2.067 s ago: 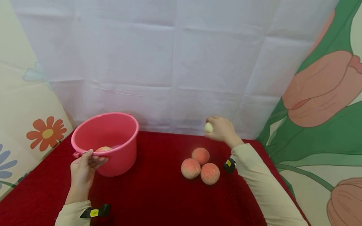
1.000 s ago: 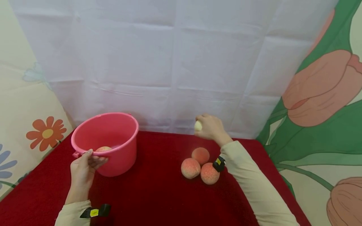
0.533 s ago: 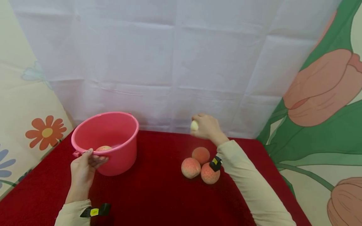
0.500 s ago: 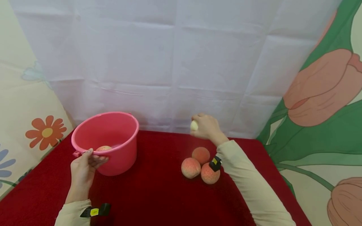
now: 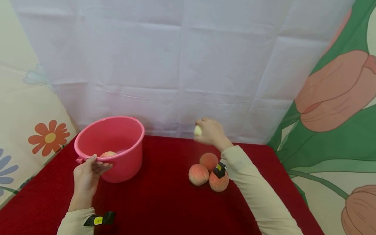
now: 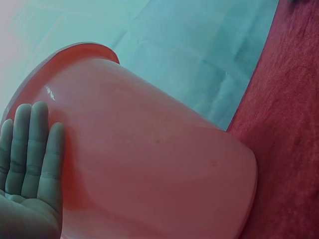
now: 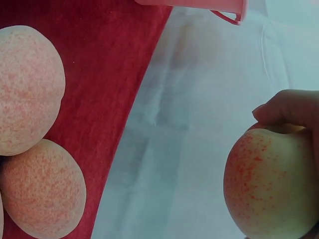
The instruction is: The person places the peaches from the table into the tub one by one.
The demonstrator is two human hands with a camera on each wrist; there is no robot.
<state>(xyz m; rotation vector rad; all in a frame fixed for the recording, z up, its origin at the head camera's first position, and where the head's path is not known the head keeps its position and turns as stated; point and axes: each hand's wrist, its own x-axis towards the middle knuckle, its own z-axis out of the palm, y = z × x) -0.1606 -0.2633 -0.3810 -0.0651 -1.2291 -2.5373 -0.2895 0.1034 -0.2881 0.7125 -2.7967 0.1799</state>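
fingers clamped, our left hand (image 5: 87,178) holds the bucket (image 5: 127,164), our right hand (image 5: 211,132) a peach (image 5: 198,131) near the counter's (image 5: 164,202) far edge; a loose grip could drop it.

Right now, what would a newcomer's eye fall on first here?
Probably the big pink bucket on the left of the red cloth, with the left hand gripping its near edge. Next, perhaps, the three peaches clustered right of centre, and the right hand above them in the head view, holding a pale, red-flecked fruit.
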